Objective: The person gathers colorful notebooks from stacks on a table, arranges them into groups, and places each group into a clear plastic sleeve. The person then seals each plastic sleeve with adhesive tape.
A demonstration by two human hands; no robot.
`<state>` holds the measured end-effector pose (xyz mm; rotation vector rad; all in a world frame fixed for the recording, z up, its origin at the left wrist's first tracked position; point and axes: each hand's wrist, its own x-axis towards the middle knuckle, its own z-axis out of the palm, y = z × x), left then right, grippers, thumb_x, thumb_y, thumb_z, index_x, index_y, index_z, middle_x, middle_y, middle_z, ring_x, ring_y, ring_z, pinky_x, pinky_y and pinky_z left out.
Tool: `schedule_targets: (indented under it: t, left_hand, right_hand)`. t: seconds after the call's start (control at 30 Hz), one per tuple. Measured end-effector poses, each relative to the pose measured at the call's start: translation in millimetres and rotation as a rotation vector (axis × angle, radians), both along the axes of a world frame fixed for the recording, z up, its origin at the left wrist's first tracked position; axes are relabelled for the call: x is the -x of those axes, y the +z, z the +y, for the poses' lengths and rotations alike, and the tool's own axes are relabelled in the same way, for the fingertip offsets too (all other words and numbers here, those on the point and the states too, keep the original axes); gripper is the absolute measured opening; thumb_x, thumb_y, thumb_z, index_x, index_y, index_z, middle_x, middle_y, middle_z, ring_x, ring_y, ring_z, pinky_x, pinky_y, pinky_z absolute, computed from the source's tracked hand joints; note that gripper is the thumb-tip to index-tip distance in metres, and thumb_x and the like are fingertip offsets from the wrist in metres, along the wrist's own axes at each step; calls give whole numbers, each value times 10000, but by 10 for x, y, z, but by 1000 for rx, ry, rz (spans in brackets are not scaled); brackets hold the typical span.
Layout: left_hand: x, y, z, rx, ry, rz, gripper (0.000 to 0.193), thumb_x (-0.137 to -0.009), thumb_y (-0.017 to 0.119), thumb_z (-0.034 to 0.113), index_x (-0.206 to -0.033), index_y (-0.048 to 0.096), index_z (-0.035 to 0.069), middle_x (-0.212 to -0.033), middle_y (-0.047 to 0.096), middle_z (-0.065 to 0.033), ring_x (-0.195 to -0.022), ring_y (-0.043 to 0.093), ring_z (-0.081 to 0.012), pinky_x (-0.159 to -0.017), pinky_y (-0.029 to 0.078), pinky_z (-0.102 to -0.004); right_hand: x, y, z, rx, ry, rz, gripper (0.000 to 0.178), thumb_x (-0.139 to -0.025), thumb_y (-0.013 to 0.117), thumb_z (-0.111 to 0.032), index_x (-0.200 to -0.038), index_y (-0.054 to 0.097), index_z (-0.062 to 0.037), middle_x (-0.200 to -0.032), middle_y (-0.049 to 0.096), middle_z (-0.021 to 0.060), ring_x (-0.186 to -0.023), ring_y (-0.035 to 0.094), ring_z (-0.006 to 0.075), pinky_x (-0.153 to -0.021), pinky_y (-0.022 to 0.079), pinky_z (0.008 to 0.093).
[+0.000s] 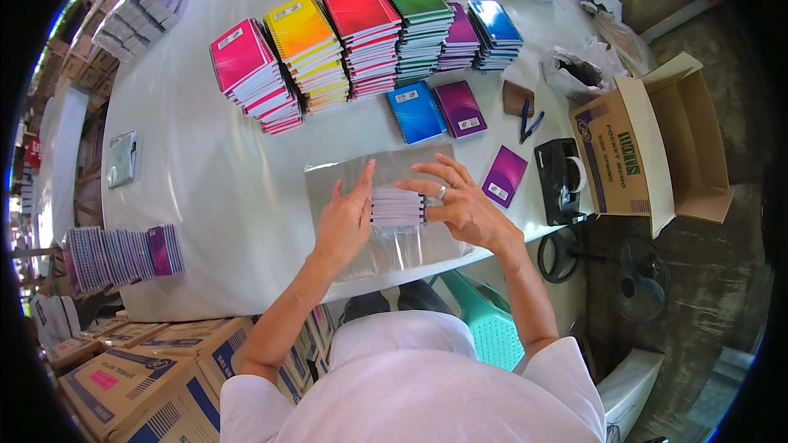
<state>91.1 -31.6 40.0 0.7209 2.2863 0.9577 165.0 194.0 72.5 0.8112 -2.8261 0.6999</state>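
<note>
A small stack of notebooks (396,208) stands in front of me with its white page edges up and dark spiral bindings along the right. It rests on clear plastic sheets (386,256). My left hand (348,215) lies along the stack's left side, fingers stretched out and pressed flat. From the right, my ringed right hand (464,203) curls its fingers and thumb around the binding end. The covers of these notebooks are mostly hidden. A purple notebook (504,175) lies flat just beyond my right hand.
Tall piles of pink (245,57), yellow (300,33), red (361,12), green, purple and blue notebooks line the far side. A black tape dispenser (558,184), blue-handled pliers (529,126) and an open carton (620,156) are at right. More notebooks (123,258) stand at left.
</note>
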Motion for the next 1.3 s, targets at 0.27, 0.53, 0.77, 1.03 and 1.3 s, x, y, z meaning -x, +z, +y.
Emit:
schedule_targets:
  t: [0.27,0.53,0.77,1.03,1.3]
  left_hand:
    - [-119,-460,-558,-523,306,148,464,-830,676,60,-1280,602,151,-1544,291,-97,-1452,163,-305,-1142,200,-451]
    - [12,-619,-338,-290,-76,436,455,-638,833,158,-1059,737,302,-1529,321,-42,-1434,143,-406,-1137,244,-500]
    - [213,-406,-178,-265,-211,530,426,-640,827,176,-1043,745,289,-1483,403,-15,-1436,148,-387,-1132,249,-517]
    - [431,-477,1,-432,-179,428,571,-676,801,97,-1203,667,269,-1422,485,-1,-1425,248,-318,-1139,270,-449]
    - [523,-576,46,-568,-42,-348,625,-703,761,-13,-1293,588,100,-1448,454,-74,-1378,353,-221,-1129,274,-352]
  right_hand:
    - [-495,-774,225,792,-457,-176,350,-633,815,-124,-970,722,-133,-1352,525,91,-1313,409,306,-1057,360,437]
    - [-402,-1198,-441,818,-454,-122,480,-607,857,-217,-1055,694,-164,-1410,439,126,-1318,378,321,-1064,340,462]
    - [-257,-1092,-553,683,-572,14,330,-664,824,-190,-963,689,-148,-1276,548,135,-1209,479,318,-1005,361,469]
    - [-20,-862,-430,831,-659,-250,317,-699,816,-136,-979,683,-68,-1016,633,65,-1028,566,192,-867,415,333]
    - [136,-889,-296,1272,-656,-780,400,-627,824,-41,-1015,727,-60,-943,575,-13,-864,543,137,-709,420,272]
